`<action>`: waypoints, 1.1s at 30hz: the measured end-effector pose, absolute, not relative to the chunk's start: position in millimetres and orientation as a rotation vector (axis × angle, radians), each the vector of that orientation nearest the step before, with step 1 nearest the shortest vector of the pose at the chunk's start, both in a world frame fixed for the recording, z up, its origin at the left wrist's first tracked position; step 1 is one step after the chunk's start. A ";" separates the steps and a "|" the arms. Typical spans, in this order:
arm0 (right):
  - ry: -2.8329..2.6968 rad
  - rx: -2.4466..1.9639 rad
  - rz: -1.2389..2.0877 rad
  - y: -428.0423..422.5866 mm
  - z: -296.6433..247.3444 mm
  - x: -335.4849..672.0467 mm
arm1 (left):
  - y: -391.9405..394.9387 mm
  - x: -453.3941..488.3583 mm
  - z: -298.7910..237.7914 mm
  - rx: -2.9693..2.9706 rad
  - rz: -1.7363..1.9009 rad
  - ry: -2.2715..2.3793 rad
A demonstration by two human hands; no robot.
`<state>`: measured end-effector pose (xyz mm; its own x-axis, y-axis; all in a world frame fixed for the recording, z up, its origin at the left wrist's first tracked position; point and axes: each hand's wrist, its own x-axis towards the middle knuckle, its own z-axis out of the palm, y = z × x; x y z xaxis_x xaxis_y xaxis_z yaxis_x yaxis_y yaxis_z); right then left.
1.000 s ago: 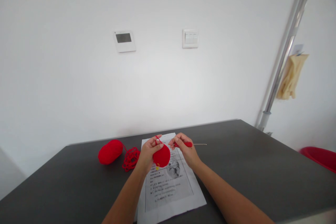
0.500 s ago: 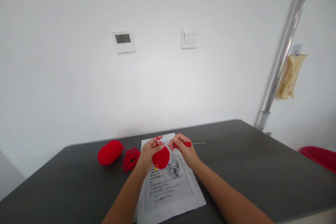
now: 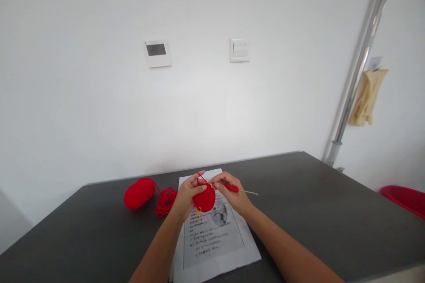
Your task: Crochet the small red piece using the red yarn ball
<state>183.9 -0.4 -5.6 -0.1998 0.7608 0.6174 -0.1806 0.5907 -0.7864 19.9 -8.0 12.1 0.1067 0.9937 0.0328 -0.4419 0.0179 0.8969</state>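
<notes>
My left hand (image 3: 187,193) is closed on a round red crochet piece (image 3: 206,199), thumb in front, with a strand of red yarn running over its raised fingers. A small yellow stitch marker (image 3: 198,211) hangs at the piece's lower edge. Between the fingers of my right hand (image 3: 233,191) is a crochet hook (image 3: 231,187) with a red handle; its thin metal shaft sticks out to the right. The hook's working tip is at the upper right edge of the piece, too small to make out. Both hands are held above a printed sheet (image 3: 221,247).
On the dark table (image 3: 299,212), left of my hands, lie a red yarn ball (image 3: 139,193) and a loose tangle of red yarn (image 3: 165,201). A white wall (image 3: 199,110) rises behind. Right of the table is a red rounded object (image 3: 403,200).
My right hand has moved left with the crochet hook, up to the edge of the red piece. The hook's shaft now slopes downward to the right. My left hand is nearly still.
</notes>
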 end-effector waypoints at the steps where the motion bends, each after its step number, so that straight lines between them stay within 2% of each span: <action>1: -1.576 -0.508 0.880 -0.3 -6.0 184.8 | -8.0 19.6 12.4 0.926 1.319 0.788; 8: -1.733 -0.544 0.644 -0.1 -4.4 192.4 | -7.9 18.4 11.0 0.948 1.341 0.795; 20: -1.842 -0.586 0.519 1.1 -2.0 197.1 | -5.8 20.2 9.6 0.976 1.452 0.796; 33: -1.919 -0.400 0.315 3.6 -4.7 195.7 | -4.2 20.7 6.2 0.953 1.482 0.813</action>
